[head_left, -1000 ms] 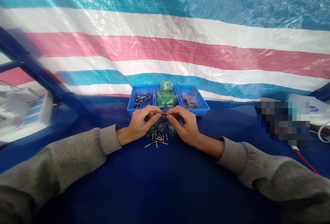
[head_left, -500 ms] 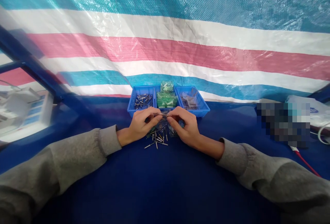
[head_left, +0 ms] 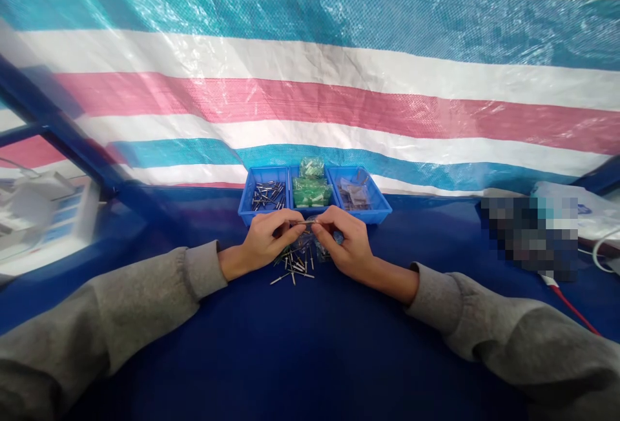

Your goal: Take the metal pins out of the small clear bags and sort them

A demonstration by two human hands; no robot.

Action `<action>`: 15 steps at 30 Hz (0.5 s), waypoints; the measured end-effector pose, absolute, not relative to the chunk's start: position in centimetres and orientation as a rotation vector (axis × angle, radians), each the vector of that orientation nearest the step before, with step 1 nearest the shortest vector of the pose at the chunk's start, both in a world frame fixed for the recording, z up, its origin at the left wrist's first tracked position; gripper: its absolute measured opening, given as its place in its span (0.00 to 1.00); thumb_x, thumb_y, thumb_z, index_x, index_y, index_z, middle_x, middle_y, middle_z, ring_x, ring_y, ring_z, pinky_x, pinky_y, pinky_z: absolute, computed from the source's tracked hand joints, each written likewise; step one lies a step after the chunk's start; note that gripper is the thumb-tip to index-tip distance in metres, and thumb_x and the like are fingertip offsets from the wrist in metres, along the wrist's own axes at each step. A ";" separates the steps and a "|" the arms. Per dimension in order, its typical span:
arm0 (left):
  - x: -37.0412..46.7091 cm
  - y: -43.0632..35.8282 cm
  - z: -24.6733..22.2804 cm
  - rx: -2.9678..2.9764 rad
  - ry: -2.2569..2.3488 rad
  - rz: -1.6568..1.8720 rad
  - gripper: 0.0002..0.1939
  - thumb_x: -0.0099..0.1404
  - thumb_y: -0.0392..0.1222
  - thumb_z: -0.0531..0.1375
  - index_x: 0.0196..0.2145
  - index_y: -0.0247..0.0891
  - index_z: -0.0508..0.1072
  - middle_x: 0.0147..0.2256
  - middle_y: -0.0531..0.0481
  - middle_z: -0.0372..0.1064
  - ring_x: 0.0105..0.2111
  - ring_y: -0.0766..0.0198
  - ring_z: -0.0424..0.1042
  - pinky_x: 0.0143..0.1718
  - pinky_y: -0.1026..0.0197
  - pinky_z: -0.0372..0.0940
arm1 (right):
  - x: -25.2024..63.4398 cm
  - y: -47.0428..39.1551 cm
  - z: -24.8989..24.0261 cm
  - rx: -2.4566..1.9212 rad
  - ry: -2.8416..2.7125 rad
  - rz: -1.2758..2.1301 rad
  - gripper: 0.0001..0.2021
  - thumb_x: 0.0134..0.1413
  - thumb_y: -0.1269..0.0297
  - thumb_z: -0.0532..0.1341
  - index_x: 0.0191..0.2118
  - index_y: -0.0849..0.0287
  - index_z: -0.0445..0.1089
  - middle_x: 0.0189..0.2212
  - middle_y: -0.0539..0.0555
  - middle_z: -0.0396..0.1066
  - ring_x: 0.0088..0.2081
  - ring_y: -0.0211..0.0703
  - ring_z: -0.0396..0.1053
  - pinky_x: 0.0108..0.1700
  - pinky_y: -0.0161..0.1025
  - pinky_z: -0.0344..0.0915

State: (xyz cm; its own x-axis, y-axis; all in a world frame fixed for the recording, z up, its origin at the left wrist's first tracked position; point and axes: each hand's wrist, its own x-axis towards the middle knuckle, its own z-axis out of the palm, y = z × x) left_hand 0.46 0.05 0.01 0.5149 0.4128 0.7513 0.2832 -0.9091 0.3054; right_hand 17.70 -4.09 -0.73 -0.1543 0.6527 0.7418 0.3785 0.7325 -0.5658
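Note:
My left hand (head_left: 272, 237) and my right hand (head_left: 347, 240) meet over the blue table, fingertips pinched on opposite ends of a thin rod-like piece (head_left: 308, 222). Its details are too small to tell. Just below them, a loose pile of metal rivets (head_left: 296, 265) lies on the table. Small clear plastic bags (head_left: 325, 250) lie beside the pile, partly hidden by my right hand. Behind my hands stand three joined blue bins: the left bin (head_left: 247, 205) holds more rivets, the middle one holds green packets (head_left: 311, 192), and the right bin (head_left: 382, 205) holds clear bags.
A striped plastic sheet (head_left: 339, 101) hangs behind the blue table (head_left: 310, 350). At the right lie a blurred-out dark object (head_left: 530, 234), a red cable (head_left: 576, 311) and a white plastic bag (head_left: 588, 208). White equipment (head_left: 39, 214) stands at the far left.
The view has tilted slightly, so the scene sits a little lower. My hands keep their pinch, and the thin piece between them shows more clearly.

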 end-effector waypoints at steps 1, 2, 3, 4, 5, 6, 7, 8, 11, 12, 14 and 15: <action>0.5 0.0 0.0 2.610 0.604 1.346 0.08 0.65 0.42 0.54 0.32 0.35 0.69 0.24 0.53 0.69 0.17 0.75 0.63 0.20 0.72 0.59 | 17.7 -4.1 -0.7 -0.816 -1.771 0.304 0.05 0.57 0.68 0.55 0.29 0.57 0.62 0.21 0.46 0.57 0.23 0.34 0.56 0.25 0.34 0.55; 0.5 0.0 0.1 2.612 0.606 1.345 0.08 0.65 0.41 0.54 0.32 0.35 0.69 0.23 0.54 0.69 0.17 0.75 0.63 0.20 0.72 0.59 | 17.7 -4.1 -0.7 -0.822 -1.771 0.319 0.05 0.57 0.68 0.55 0.30 0.57 0.63 0.22 0.47 0.58 0.23 0.34 0.56 0.25 0.34 0.55; 0.5 0.0 0.1 2.612 0.609 1.347 0.08 0.65 0.41 0.54 0.32 0.35 0.69 0.23 0.53 0.69 0.17 0.75 0.62 0.20 0.72 0.58 | 17.7 -4.1 -0.7 -0.828 -1.771 0.335 0.04 0.57 0.68 0.55 0.31 0.57 0.63 0.22 0.47 0.58 0.23 0.34 0.57 0.25 0.34 0.56; 0.5 0.0 0.1 2.614 0.609 1.346 0.09 0.65 0.42 0.54 0.32 0.35 0.69 0.23 0.53 0.69 0.17 0.75 0.62 0.20 0.71 0.58 | 17.7 -4.1 -0.7 -0.834 -1.774 0.350 0.03 0.57 0.67 0.55 0.32 0.57 0.63 0.22 0.47 0.59 0.23 0.34 0.57 0.26 0.34 0.57; 0.5 0.0 0.1 2.617 0.607 1.342 0.09 0.65 0.42 0.53 0.32 0.35 0.69 0.23 0.53 0.69 0.17 0.75 0.62 0.20 0.71 0.58 | 17.7 -4.1 -0.8 -0.838 -1.776 0.357 0.02 0.57 0.67 0.55 0.33 0.57 0.64 0.23 0.47 0.59 0.24 0.34 0.58 0.26 0.34 0.57; 0.5 0.0 0.1 2.621 0.604 1.335 0.09 0.65 0.42 0.53 0.32 0.35 0.69 0.23 0.53 0.69 0.17 0.75 0.62 0.20 0.71 0.58 | 17.7 -4.1 -0.8 -0.841 -1.777 0.356 0.02 0.57 0.67 0.55 0.34 0.57 0.64 0.23 0.47 0.59 0.24 0.34 0.58 0.26 0.34 0.57; 0.5 0.0 0.1 2.624 0.601 1.329 0.09 0.65 0.42 0.53 0.32 0.35 0.69 0.23 0.53 0.69 0.18 0.74 0.62 0.20 0.71 0.58 | 17.7 -4.1 -0.8 -0.844 -1.777 0.345 0.02 0.57 0.67 0.55 0.34 0.57 0.64 0.23 0.47 0.59 0.24 0.34 0.58 0.26 0.34 0.57; 0.5 0.0 0.1 2.625 0.598 1.322 0.09 0.65 0.42 0.53 0.32 0.35 0.69 0.23 0.53 0.69 0.18 0.74 0.62 0.20 0.71 0.58 | 17.7 -4.1 -0.8 -0.844 -1.776 0.327 0.03 0.57 0.67 0.55 0.33 0.58 0.64 0.23 0.47 0.59 0.24 0.34 0.58 0.26 0.33 0.57; 0.5 -0.1 0.1 2.623 0.604 1.302 0.10 0.66 0.43 0.53 0.32 0.35 0.69 0.23 0.54 0.68 0.18 0.75 0.62 0.20 0.71 0.58 | 17.7 -4.1 -0.8 -0.835 -1.778 0.274 0.05 0.58 0.68 0.55 0.30 0.58 0.63 0.22 0.47 0.59 0.23 0.33 0.57 0.26 0.33 0.56; 0.5 -0.1 0.1 2.625 0.608 1.290 0.10 0.66 0.43 0.53 0.32 0.35 0.69 0.23 0.54 0.68 0.18 0.74 0.62 0.20 0.71 0.58 | 17.6 -4.1 -0.8 -0.830 -1.780 0.266 0.05 0.57 0.68 0.55 0.30 0.58 0.63 0.22 0.47 0.58 0.23 0.33 0.56 0.25 0.33 0.56; 0.5 -0.1 0.1 2.635 0.610 1.272 0.10 0.65 0.43 0.53 0.31 0.34 0.69 0.22 0.54 0.67 0.18 0.74 0.62 0.20 0.71 0.58 | 17.6 -4.2 -0.8 -0.821 -1.780 0.260 0.05 0.57 0.69 0.55 0.30 0.58 0.63 0.21 0.46 0.58 0.22 0.33 0.56 0.25 0.33 0.55; 0.5 -0.2 0.1 2.638 0.606 1.269 0.10 0.65 0.42 0.53 0.31 0.34 0.69 0.22 0.54 0.67 0.18 0.74 0.62 0.21 0.71 0.58 | 17.6 -4.2 -0.8 -0.817 -1.778 0.262 0.05 0.57 0.69 0.55 0.29 0.58 0.63 0.21 0.46 0.57 0.22 0.33 0.55 0.25 0.33 0.55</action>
State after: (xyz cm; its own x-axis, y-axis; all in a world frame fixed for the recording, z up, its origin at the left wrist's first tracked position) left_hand 0.45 -0.15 0.14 0.5598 0.4201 0.7142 0.2915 -0.9067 0.3048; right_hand 17.61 -4.16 -0.75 -0.1541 0.6408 0.7521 0.3969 0.7372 -0.5468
